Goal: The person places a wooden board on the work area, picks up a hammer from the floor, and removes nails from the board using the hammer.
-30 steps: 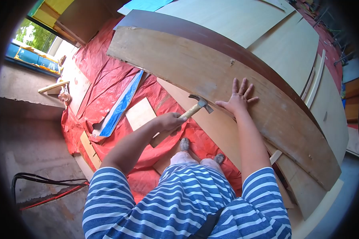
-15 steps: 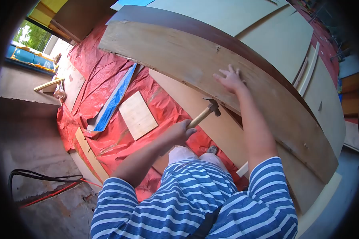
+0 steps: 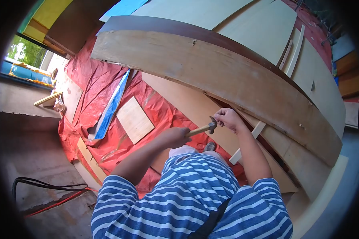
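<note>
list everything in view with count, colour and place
hammer: 1, tan handle, in left hand
long board: 1, brown, beyond both hands
large sheets: several, cream, upper right
small panel: 1, pale, on sheeting
sheeting: count unclear, red, floor
long strip: 1, blue-and-white, left of panel
batten: 1, pale, by right forearm
cables: several, black/red, lower left
shirt: 1, blue-and-white, bottom
left hand: 1, bare, gripping handle
right hand: 1, bare, near hammer head
</note>
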The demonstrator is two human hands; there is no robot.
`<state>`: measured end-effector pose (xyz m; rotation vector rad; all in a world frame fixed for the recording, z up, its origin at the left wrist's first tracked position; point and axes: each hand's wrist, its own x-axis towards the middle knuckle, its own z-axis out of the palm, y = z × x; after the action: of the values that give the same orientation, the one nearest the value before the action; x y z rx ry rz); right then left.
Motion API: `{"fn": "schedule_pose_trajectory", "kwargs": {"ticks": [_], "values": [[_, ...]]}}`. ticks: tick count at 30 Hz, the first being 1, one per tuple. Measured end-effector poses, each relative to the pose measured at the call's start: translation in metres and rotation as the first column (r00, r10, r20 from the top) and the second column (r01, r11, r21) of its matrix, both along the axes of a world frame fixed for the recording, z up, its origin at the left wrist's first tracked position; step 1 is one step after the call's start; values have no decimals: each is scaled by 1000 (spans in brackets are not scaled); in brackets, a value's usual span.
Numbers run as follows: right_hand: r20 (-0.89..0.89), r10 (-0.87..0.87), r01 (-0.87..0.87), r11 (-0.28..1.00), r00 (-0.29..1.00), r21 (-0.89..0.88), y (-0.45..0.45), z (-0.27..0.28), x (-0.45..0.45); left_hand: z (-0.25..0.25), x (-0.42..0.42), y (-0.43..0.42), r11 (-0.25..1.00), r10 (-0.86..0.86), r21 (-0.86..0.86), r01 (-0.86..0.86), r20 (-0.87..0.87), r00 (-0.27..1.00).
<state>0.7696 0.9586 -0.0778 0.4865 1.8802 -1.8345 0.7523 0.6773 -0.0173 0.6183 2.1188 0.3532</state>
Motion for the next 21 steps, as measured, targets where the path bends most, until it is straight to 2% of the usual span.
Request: {"fn": "schedule_pose_trajectory", "kwargs": {"ticks": [1, 4, 5, 7, 8, 11, 13, 14, 16, 17, 18, 21], "values": [[25, 34, -34, 999, 999, -11, -3, 2, 0, -7, 0, 0, 998, -39, -42, 39, -6, 999], [-148, 214, -142, 910, 966, 390, -20, 29, 1, -22, 1, -5, 995, -99, -20, 99, 14, 995], [-408, 343, 21, 743, 846, 668, -15, -9, 1, -25, 1, -9, 1000, 2, 16, -4, 142, 990], [-346, 238, 40, 771, 908, 636, -7, 6, -6, -22, -3, -13, 974, 186, 45, -221, 400, 898], [-310, 188, 49, 781, 932, 622, -3, 12, -11, -32, -6, -17, 958, 196, 104, -269, 449, 871], [-3, 289, -243, 811, 957, 532, 5, 5, -10, -74, -24, -25, 869, 209, 258, -422, 582, 786], [185, 345, -391, 807, 920, 442, 1, -2, -12, -71, -44, -19, 867, 209, 257, -426, 590, 780], [170, 249, -298, 865, 953, 403, -4, -6, -12, -70, -54, -16, 865, 208, 258, -429, 594, 777], [155, 50, -98, 942, 987, 320, -15, -16, -9, -82, -77, -13, 903, 171, 278, -328, 468, 867], [109, 64, -105, 899, 992, 425, -18, -22, -10, -89, -90, -11, 933, 133, 265, -244, 375, 917], [109, 34, -79, 892, 993, 446, -23, -19, -11, -95, -100, -9, 957, 87, 243, -158, 281, 956], [92, -31, -18, 872, 995, 489, -35, -15, -18, -87, -123, -11, 967, 22, 246, -70, 196, 980]]}}
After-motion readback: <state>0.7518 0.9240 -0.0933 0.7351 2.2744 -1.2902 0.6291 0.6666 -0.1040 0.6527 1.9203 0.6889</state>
